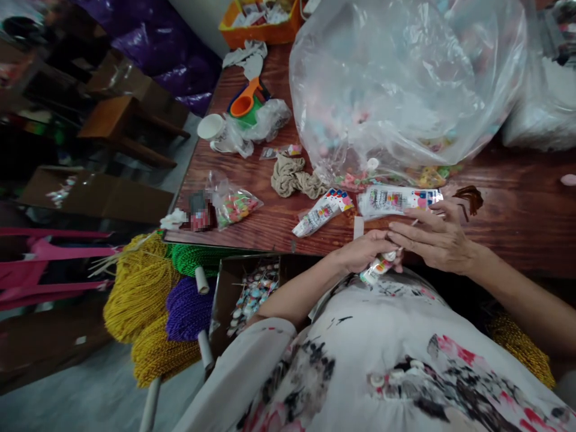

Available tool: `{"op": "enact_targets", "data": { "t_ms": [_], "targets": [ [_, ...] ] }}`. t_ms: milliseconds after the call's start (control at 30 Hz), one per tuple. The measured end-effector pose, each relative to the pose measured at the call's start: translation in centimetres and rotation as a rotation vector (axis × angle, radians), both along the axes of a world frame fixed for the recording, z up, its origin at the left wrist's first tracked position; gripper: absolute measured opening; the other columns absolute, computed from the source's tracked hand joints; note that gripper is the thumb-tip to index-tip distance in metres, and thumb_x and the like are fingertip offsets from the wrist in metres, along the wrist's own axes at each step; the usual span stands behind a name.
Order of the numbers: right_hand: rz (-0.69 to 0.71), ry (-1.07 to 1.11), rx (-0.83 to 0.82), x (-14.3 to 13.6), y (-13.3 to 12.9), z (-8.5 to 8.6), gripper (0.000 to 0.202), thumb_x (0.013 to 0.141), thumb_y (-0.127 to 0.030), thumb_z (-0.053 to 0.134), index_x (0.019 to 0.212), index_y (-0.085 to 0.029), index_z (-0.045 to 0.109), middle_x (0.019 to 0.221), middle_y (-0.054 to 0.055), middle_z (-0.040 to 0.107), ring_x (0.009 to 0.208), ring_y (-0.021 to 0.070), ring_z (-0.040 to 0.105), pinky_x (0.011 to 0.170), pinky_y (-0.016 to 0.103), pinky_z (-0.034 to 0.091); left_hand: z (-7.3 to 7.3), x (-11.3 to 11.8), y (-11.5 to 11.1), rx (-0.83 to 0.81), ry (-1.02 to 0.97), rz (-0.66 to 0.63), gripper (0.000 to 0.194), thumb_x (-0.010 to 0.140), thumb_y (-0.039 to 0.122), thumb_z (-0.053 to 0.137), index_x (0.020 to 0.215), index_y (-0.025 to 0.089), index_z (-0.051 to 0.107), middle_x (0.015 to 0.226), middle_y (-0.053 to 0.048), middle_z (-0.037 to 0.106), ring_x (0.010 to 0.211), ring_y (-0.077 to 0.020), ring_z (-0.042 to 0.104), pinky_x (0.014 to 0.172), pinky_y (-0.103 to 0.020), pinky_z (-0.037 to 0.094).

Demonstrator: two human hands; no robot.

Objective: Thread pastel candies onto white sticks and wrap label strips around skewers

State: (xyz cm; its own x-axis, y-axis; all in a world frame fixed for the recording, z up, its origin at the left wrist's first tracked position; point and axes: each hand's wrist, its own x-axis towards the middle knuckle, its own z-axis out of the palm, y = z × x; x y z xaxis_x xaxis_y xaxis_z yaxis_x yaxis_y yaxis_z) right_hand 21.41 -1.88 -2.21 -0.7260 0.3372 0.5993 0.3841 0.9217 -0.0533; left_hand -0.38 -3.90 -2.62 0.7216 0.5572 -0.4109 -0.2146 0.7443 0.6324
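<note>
Just over my lap at the table edge, my left hand [366, 249] is closed around a small clear printed packet [377, 270] with colourful contents. My right hand [436, 240] meets it at the packet's upper end, thumb and forefinger drawn together there while the other fingers are partly extended. What exactly lies between those fingertips is hidden. Beyond my hands lies a stack of flat printed bags [391, 201]. To its left is a fanned bundle of similar bags [321, 213]. A bunch of brown strips [470, 198] sits beside my right fingertips.
A large clear plastic bag [405, 78] of pastel pieces covers the table's far side. Leftward are a crumpled cloth [294, 177], a candy bag [236, 204], a white cup [211, 127] and an orange scoop [243, 105]. Below stand an open box [254, 291] and yellow cord bundles [139, 288].
</note>
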Motion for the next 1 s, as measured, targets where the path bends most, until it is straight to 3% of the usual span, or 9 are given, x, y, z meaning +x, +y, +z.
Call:
{"op": "enact_targets", "data": {
  "t_ms": [100,200,333,433,533,633,767,867,1000],
  "targets": [
    [-0.016,0.019,-0.017,-0.3,-0.6,0.4,0.023,0.088,-0.010,0.056,0.097,-0.026,0.069,0.091,0.000,0.075,0.105,0.0213,0.062,0.098,0.048,0.037,-0.3,-0.3,0.0,0.022,0.014,-0.138,0.051,0.065,0.057,0.083,0.075,0.014,0.058,0.068,-0.001,0.061,0.061,-0.0117,0.059,0.072,-0.031,0.051],
    [-0.115,-0.076,-0.107,-0.9,-1.7,0.3,0.023,0.087,-0.007,0.050,0.077,-0.024,0.062,0.073,0.001,0.068,0.091,0.0204,0.060,0.093,0.048,0.034,-0.2,-0.6,-0.1,0.273,0.150,-0.227,0.053,0.078,0.067,0.067,0.079,0.015,0.057,0.071,0.000,0.056,0.065,-0.0107,0.053,0.069,-0.027,0.046],
    [-0.246,-0.122,-0.440,-1.4,-2.8,-0.4,0.022,0.084,-0.006,0.048,0.068,-0.020,0.054,0.071,0.003,0.065,0.082,0.0203,0.056,0.078,0.042,0.032,0.5,-0.5,-0.7,0.934,0.586,-0.254,0.032,0.096,0.040,0.047,0.073,0.018,0.051,0.071,0.000,0.049,0.072,-0.0140,0.047,0.075,-0.028,0.043],
    [-0.313,-0.080,-0.604,-1.9,-3.5,-0.7,0.024,0.088,-0.009,0.050,0.066,-0.019,0.054,0.069,0.002,0.066,0.079,0.0188,0.057,0.072,0.039,0.031,0.9,-0.2,-1.1,1.217,0.799,-0.175,0.022,0.093,0.025,0.045,0.073,0.018,0.053,0.076,-0.004,0.052,0.077,-0.0171,0.049,0.081,-0.032,0.043],
    [-0.443,0.001,-0.425,-2.3,-4.4,-0.2,0.013,0.090,-0.015,0.056,0.085,-0.021,0.067,0.089,0.003,0.074,0.097,0.0239,0.061,0.087,0.045,0.032,0.9,-0.4,-0.7,1.101,0.685,-0.115,0.025,0.091,0.027,0.045,0.068,0.017,0.050,0.070,-0.001,0.048,0.069,-0.0138,0.044,0.073,-0.029,0.041],
    [-0.430,0.057,-0.261,-2.4,-5.4,0.0,0.031,0.089,-0.019,0.063,0.115,-0.034,0.067,0.114,-0.001,0.075,0.116,0.0280,0.059,0.101,0.054,0.025,0.4,-1.1,0.1,0.633,0.424,-0.109,0.031,0.087,0.041,0.054,0.070,0.016,0.052,0.065,0.002,0.048,0.061,-0.0095,0.043,0.063,-0.024,0.038],
    [-0.308,0.108,-0.164,-2.3,-6.0,-0.7,0.032,0.089,-0.017,0.060,0.115,-0.036,0.067,0.105,-0.006,0.077,0.108,0.0221,0.064,0.102,0.051,0.026,-0.2,-2.1,1.0,0.188,0.216,-0.324,0.044,0.071,0.055,0.073,0.077,0.014,0.059,0.066,0.001,0.056,0.054,-0.0096,0.050,0.056,-0.025,0.042],
    [-0.301,0.116,-0.153,-2.6,-6.1,-1.2,0.022,0.090,-0.014,0.054,0.100,-0.027,0.068,0.088,-0.005,0.076,0.098,0.0187,0.064,0.101,0.050,0.027,0.1,-2.5,1.1,0.285,0.243,-0.451,0.045,0.076,0.057,0.068,0.076,0.013,0.059,0.064,0.000,0.056,0.056,-0.0104,0.051,0.058,-0.025,0.044],
    [-0.425,0.080,-0.354,-3.6,-6.3,-1.8,0.017,0.090,-0.012,0.052,0.084,-0.020,0.065,0.073,-0.001,0.069,0.090,0.0186,0.059,0.092,0.046,0.028,1.5,-2.2,0.2,0.949,0.649,-0.441,0.027,0.093,0.036,0.051,0.086,0.014,0.065,0.076,-0.003,0.063,0.074,-0.0146,0.058,0.073,-0.027,0.046]
  ]
}}
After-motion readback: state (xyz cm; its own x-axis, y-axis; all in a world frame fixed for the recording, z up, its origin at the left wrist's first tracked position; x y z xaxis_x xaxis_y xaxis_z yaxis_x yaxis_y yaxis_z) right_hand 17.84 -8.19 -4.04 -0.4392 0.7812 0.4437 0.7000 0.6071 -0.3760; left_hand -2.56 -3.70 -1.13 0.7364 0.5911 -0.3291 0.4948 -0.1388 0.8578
